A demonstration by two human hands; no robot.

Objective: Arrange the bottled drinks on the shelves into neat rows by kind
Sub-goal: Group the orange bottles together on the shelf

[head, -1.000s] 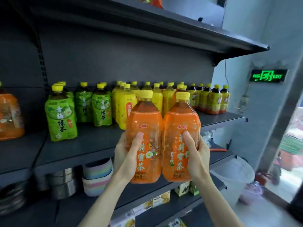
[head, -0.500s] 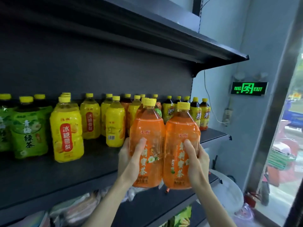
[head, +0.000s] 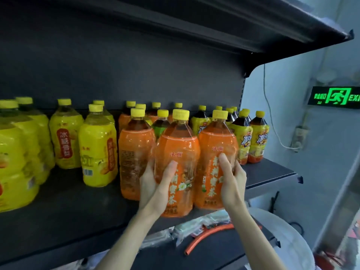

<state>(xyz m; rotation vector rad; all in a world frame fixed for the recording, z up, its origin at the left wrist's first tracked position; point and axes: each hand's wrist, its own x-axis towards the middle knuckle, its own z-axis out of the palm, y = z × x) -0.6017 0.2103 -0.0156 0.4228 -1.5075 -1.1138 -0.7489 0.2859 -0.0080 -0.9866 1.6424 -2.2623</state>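
Note:
Two orange-labelled tea bottles with yellow caps stand side by side at the front edge of the dark shelf (head: 64, 209). My left hand (head: 153, 184) grips the left bottle (head: 177, 152), and my right hand (head: 230, 182) grips the right bottle (head: 216, 145). Another orange bottle (head: 134, 152) stands just to their left, with more orange ones behind it. A green-labelled bottle (head: 160, 126) peeks out behind the held pair.
Yellow-labelled bottles (head: 97, 149) fill the shelf to the left. Dark tea bottles with yellow labels (head: 259, 139) stand at the right end. An upper shelf (head: 272, 26) overhangs. Below lie an orange hose (head: 206, 236) and packets; a white tub (head: 292, 236) sits lower right.
Both hands have carried the two orange bottles forward and right onto the shelf beside the other orange bottles. The view has shifted right, so the green bottles have left the frame.

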